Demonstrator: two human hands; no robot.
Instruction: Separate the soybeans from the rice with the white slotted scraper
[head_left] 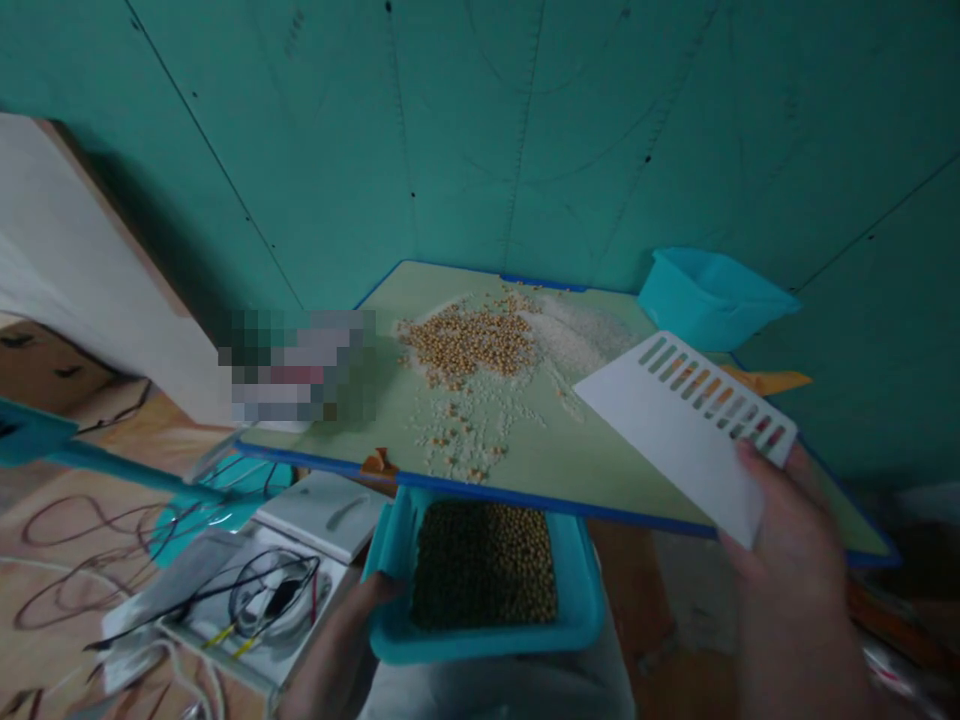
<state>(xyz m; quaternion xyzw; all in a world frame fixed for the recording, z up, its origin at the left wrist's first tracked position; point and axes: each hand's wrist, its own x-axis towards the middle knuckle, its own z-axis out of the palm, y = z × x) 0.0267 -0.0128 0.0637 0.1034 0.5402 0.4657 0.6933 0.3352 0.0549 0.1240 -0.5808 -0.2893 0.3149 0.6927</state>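
Observation:
My left hand point(349, 630) grips the left rim of a teal plastic bin point(487, 645) held below the board's front edge. Inside the bin, dark green grains point(457, 575) fill the left and tan soybeans point(529, 560) the right. Closed around the corner of a white flat scraper point(667, 430) with a row of slots, my right hand point(787, 530) is over the right side of the pale board point(585, 460). Soybeans point(469, 345) lie heaped on the board, with white rice-like grains point(577, 330) beside them and scattered toward the front edge.
A teal container point(709, 295) stands at the board's back right, with an orange-yellow object point(772, 381) near it. An orange clip point(379, 463) sits on the front edge. Cables and a white box point(330, 515) lie lower left. A green wall point(480, 130) rises behind.

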